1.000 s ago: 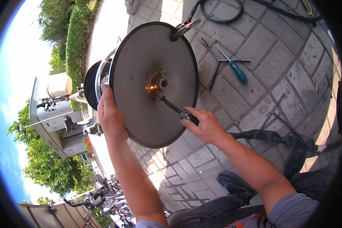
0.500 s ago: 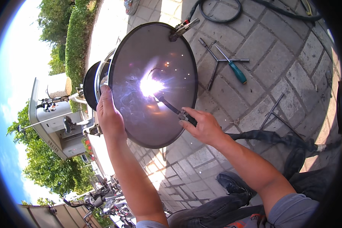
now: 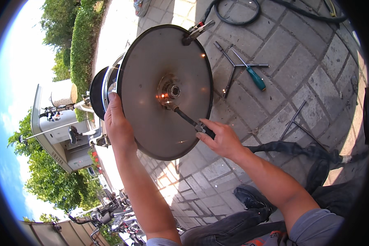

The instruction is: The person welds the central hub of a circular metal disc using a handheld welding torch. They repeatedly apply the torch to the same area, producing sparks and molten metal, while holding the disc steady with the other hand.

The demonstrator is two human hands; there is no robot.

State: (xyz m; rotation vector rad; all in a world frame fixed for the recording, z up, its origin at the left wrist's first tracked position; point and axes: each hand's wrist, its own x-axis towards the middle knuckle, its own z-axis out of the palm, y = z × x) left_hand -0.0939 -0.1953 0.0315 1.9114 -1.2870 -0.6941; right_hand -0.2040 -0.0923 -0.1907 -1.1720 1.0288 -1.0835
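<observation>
A large round grey metal disc (image 3: 141,110) with a dark rim faces me, tilted up off the ground. My left hand (image 3: 121,129) grips its left edge, thumb on the rim and fingers hidden behind. At the disc's centre is a hub with a nut (image 3: 174,91); small spots glow orange beside it. My right hand (image 3: 222,138) holds a welding torch (image 3: 186,117), its tip at the hub's lower edge. A clamp (image 3: 197,33) bites the disc's upper right rim.
On the paving (image 3: 291,74) lie a three-armed wrench (image 3: 233,67), a green-handled screwdriver (image 3: 256,78) and a second wrench (image 3: 294,119). A black hose (image 3: 283,146) runs to the right, and a coiled cable (image 3: 256,16) lies farther off. Bicycles or scooters (image 3: 115,213) stand lower left.
The bright welding arc and its smoke are gone, leaving glowing spots and a few sparks. The hub and nut now show clearly. Both hands have stayed almost in place.
</observation>
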